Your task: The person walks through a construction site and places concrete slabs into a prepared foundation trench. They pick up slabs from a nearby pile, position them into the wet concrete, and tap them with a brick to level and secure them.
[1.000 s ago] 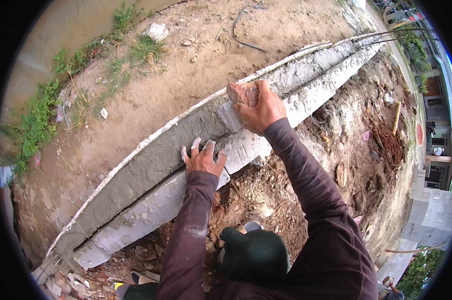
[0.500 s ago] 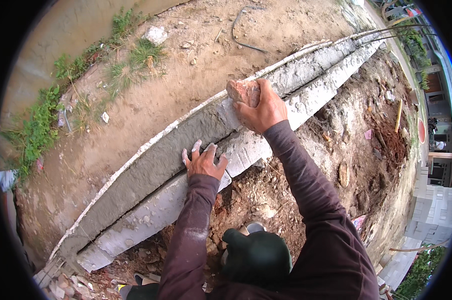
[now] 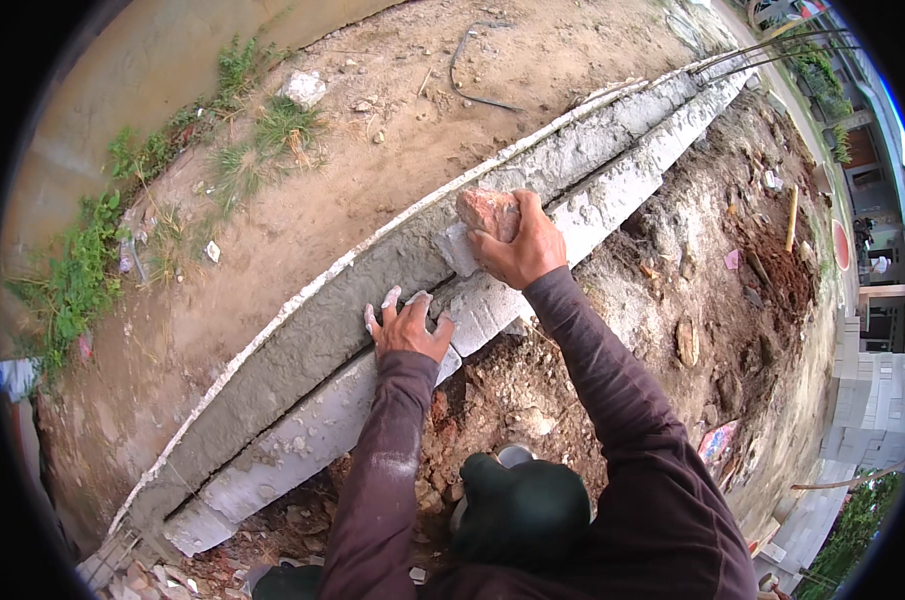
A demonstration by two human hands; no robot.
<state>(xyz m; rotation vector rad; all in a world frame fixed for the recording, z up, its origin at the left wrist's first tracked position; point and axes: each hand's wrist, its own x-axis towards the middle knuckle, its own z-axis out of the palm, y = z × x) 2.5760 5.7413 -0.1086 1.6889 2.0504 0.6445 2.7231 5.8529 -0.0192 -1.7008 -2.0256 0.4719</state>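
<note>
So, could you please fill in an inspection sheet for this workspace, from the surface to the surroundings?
Surface: uneven bare soil, with grey mortar in a long strip across it.
Job's things: reddish chunk, held above the strip; pale beam along the mortar, a dark gap between them in places.
Clutter: whitish stone, wooden stick and pink scrap on the ground.
Grips: right grip closed on the chunk; left grip open, fingers spread at the mortar's edge.
Cables: one thin dark line curving over the soil; cable or hose, cannot tell.
Surroundings: leafy plants at far left, pale blocks at far right.
</note>
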